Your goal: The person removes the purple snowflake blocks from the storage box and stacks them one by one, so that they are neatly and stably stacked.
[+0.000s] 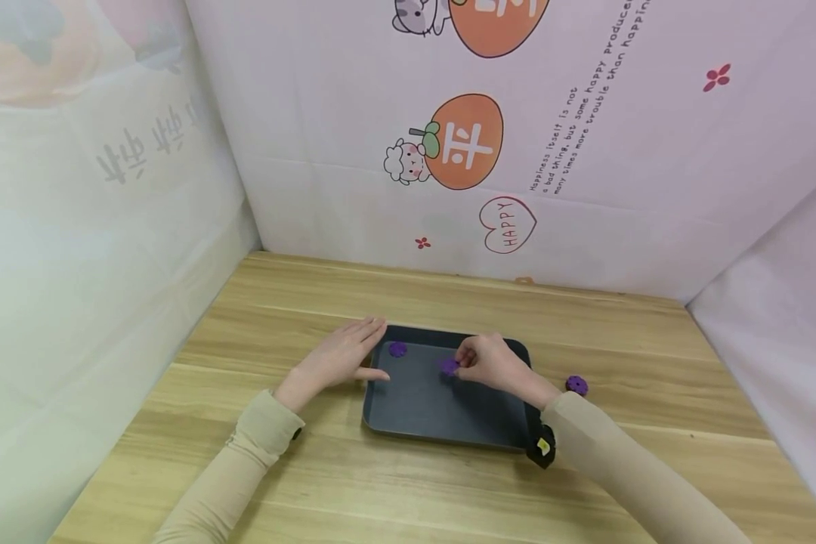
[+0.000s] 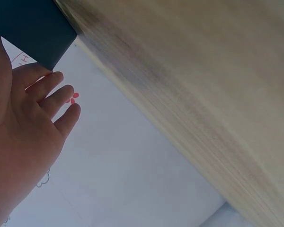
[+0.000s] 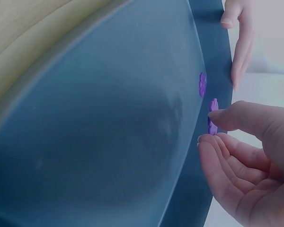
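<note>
A dark rectangular tray (image 1: 435,412) sits on the wooden table. Between thumb and fingertips, my right hand (image 1: 495,364) pinches a small purple scalloped disc (image 1: 447,367) over the tray. The right wrist view shows this purple disc (image 3: 213,124) held on edge. Another purple disc (image 1: 397,349) lies inside the tray near its far left corner. My left hand (image 1: 340,353) is at the tray's left side, fingers extended along the rim and thumb spread over the inside. In the left wrist view, the left hand's fingers (image 2: 52,92) are beside the tray's corner.
A third purple disc (image 1: 576,385), with a hole in its middle, lies on the table (image 1: 326,483) right of the tray. White printed cloth (image 1: 340,211) hangs behind the table and along both sides. A black device (image 1: 541,447) is at the right wrist.
</note>
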Tool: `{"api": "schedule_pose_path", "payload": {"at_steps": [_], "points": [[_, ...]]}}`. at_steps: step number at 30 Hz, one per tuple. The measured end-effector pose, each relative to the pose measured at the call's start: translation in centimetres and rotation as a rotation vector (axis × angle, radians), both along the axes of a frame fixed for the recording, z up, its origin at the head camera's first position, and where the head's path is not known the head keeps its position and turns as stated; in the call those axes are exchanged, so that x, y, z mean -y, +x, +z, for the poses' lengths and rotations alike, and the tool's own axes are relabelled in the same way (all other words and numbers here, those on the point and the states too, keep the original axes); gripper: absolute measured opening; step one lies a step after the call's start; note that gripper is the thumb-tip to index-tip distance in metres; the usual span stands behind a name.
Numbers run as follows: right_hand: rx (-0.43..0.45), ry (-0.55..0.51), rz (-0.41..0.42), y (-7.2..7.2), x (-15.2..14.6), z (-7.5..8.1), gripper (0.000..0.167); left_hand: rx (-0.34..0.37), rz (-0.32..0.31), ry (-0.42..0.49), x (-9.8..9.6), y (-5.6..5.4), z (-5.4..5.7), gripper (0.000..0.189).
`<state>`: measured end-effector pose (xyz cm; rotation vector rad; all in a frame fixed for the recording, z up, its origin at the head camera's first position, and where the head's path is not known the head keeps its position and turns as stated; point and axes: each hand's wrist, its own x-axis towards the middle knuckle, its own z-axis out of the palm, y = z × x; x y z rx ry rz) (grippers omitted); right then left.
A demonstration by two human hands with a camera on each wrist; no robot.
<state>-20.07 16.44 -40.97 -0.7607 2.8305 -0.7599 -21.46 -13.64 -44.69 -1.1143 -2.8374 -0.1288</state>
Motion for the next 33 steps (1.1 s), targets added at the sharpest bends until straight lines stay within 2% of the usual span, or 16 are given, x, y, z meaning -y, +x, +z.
{"api": "schedule_pose_path", "payload": {"at_steps": [12,20,33], "points": [[0.006,-0.011,-0.034,0.2,-2.7,-0.4,0.014,-0.016,-0.005,0.011,0.1,0.1,-0.2,0.093],[0.042,-0.011,-0.077,0.3,-4.5,0.0,0.014,-0.032,-0.009,0.033,0.1,0.0,-0.5,0.092],[0.040,-0.004,-0.145,0.7,-7.2,0.8,0.016,-0.021,0.003,0.013,0.1,0.0,-0.5,0.092]]}}
